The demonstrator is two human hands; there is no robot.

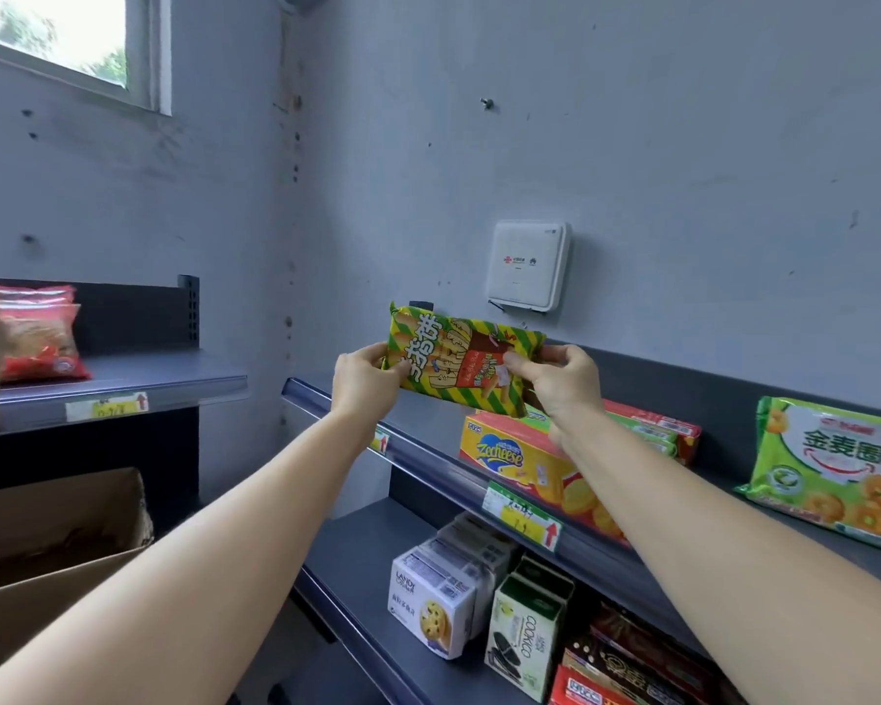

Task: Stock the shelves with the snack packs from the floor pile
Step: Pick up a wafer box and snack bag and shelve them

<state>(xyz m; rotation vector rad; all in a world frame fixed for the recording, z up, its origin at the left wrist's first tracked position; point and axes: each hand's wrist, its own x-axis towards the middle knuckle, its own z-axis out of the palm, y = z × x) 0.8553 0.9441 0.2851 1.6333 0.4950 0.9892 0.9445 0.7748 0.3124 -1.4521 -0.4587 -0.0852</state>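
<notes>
A yellow-and-green striped snack pack (459,363) is held flat-on above the left end of the top dark shelf (418,419). My left hand (364,381) grips its left edge and my right hand (563,381) grips its right edge. Both arms reach up from the lower corners. The pack hangs in the air just over the shelf, left of an orange Zecheese box (520,463). The floor pile is out of view.
The top shelf also carries red-green packs (657,429) and a green biscuit bag (835,465). Cookie boxes (443,597) stand on the shelf below. A second shelf unit at the left holds red packs (39,333). An open cardboard box (47,557) sits at the lower left. A white router (527,264) hangs on the wall.
</notes>
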